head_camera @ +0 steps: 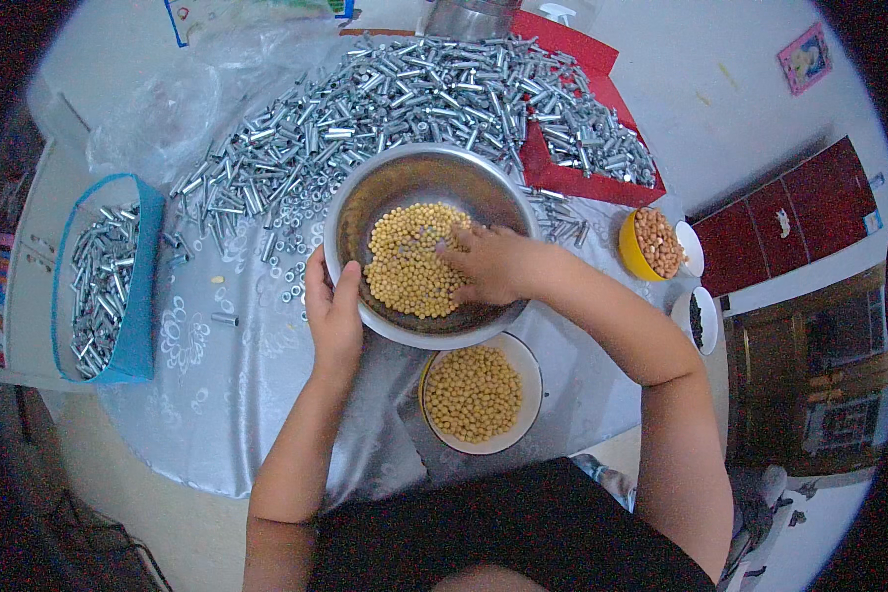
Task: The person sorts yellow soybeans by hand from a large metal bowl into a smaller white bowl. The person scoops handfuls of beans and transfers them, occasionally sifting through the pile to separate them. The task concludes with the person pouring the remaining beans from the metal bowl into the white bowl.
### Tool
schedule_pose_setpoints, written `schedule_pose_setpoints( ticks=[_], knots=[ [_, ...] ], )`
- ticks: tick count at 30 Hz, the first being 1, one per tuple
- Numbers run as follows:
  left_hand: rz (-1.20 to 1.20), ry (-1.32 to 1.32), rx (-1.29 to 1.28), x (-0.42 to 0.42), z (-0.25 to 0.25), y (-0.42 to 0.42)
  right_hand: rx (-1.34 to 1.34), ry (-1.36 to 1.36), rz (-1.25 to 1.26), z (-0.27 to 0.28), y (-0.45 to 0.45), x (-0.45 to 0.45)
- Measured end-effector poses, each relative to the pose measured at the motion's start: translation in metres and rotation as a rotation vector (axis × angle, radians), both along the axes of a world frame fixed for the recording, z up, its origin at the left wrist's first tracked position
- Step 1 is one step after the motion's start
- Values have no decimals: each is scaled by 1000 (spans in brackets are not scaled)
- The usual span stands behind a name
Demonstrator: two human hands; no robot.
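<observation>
A steel mixing bowl (pixel 433 152) with yellow soybeans (pixel 414 259) in it stands before me. My left hand (pixel 333 311) grips the bowl's left rim, thumb over the edge. Inside the bowl, my right hand (pixel 492 265) rests at the right side of the beans, fingers spread and slightly blurred; whether it holds any beans cannot be made out. Just below, partly under the steel bowl's edge, sits a white bowl (pixel 530 396) of larger-looking yellow beans (pixel 473 392).
Metal sleeves (pixel 429 96) lie heaped behind the bowl and fill a red box (pixel 599 185). Metal nuts (pixel 292 274) lie left of it. A blue basket (pixel 144 288) holds more sleeves. At right are a yellow bowl (pixel 633 244) of peanuts and a white bowl (pixel 683 318) with dark contents.
</observation>
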State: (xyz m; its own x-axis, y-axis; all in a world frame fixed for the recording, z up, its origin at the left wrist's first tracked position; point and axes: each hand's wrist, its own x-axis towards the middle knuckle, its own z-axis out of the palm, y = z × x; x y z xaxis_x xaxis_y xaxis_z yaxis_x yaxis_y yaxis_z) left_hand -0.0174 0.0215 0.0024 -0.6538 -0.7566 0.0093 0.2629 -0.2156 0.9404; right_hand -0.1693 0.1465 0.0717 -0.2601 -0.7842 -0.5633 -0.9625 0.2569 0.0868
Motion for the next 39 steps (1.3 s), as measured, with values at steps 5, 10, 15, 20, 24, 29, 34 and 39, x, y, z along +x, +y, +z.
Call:
schedule_pose_setpoints(
  ticks=[5, 10, 15, 20, 24, 29, 34, 39],
  knots=[
    [-11, 10, 26, -1, 0, 0, -145, -385, 125, -4, 1, 9],
    [4, -21, 1, -1, 1, 0, -31, -375, -42, 4, 0, -7],
    [-8, -24, 6, 0, 4, 0, -330, -502, -20, 25, 17, -13],
    [3, -36, 19, -1, 5, 2, -434, -422, -170, 15, 19, -32],
    [8, -5, -4, -1, 1, 0, -185, -650, -77, 5, 6, -14],
    [-2, -15, -14, -1, 5, 1, -155, -692, 62, -15, 1, -6],
    [0, -17, 18, -1, 1, 0, -127, -649, -91, -2, 9, -14],
    [-4, 18, 32, -1, -2, 0, -559, -579, -248, 23, 31, -10]
  ],
)
